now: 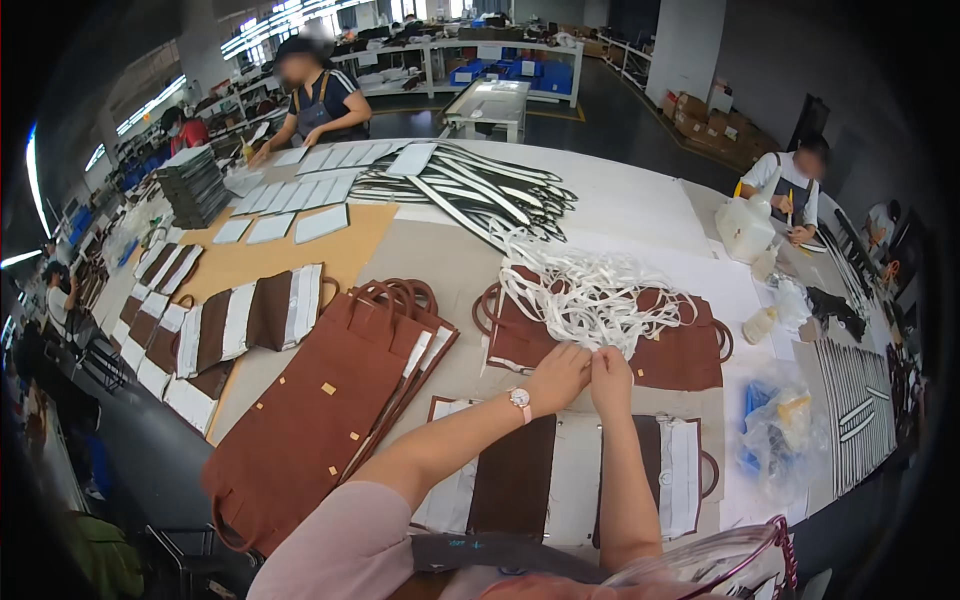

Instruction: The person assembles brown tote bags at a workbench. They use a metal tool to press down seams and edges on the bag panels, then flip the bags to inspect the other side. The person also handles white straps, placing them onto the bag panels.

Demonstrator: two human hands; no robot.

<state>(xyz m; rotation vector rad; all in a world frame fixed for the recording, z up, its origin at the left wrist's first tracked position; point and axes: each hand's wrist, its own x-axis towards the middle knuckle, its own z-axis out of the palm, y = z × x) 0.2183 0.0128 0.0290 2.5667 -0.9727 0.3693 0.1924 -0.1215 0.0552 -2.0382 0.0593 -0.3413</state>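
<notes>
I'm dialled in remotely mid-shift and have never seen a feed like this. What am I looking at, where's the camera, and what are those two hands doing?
There is no machine here: a person works with bare hands. The one picture comes from a wide fisheye camera worn on their head, looking down, so straight edges bend near the rim. The left hand, with a wristwatch, and the right hand meet at the near edge of a tangled heap of white flat straps and seem to pinch a strap end. The heap lies on brown bag panels with ring handles. Left of them is a stack of brown flat bags, and nearer the person a brown and white striped panel, all on the large pale worktable. Other people work at the far edges.
</notes>
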